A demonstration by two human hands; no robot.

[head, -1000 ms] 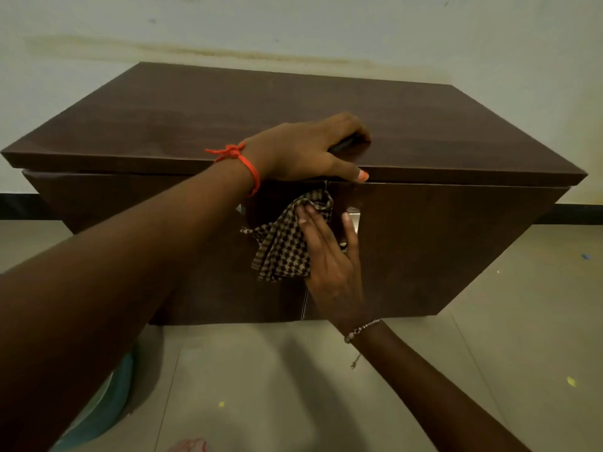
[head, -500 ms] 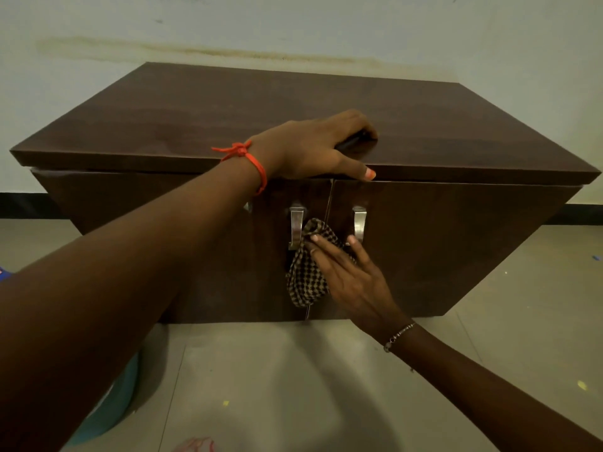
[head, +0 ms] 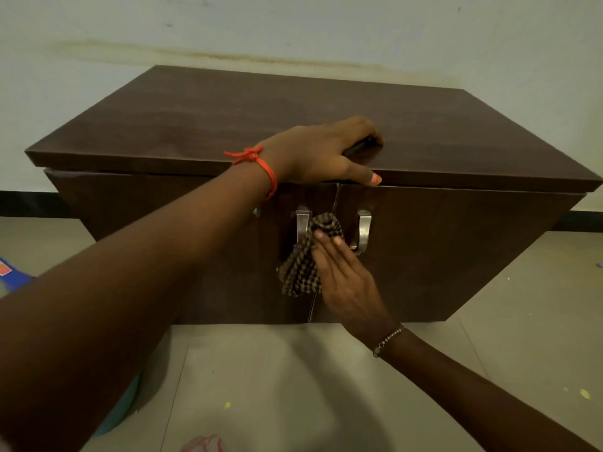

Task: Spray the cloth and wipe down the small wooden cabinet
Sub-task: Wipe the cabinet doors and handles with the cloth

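Cabinet sits on the floor against the wall, and everything here is placed from it. Left hand is planted on the cabinet's top at the front edge, fingers curled over, thumb hooked down over the lip just above the seam between the two doors. Something dark shows under those fingers, too hidden to name. An orange thread is tied round that wrist.

Right hand is flat on the cabinet's front, fingers stretched out, its grip wide open and simply pressing the cloth against the doors rather than clutching it. The checked cloth lies bunched over the seam, its upper end between the two metal handles: touching the left handle, just beside the right handle, whose lower tip is hidden behind the fingers. A bead bracelet circles the right wrist.

Left forearm blocks much of the left door. Beside the cabinet's left corner, a blue item is cut off by the frame edge; nearer the camera a teal shape peeks from under the arm, unidentifiable.
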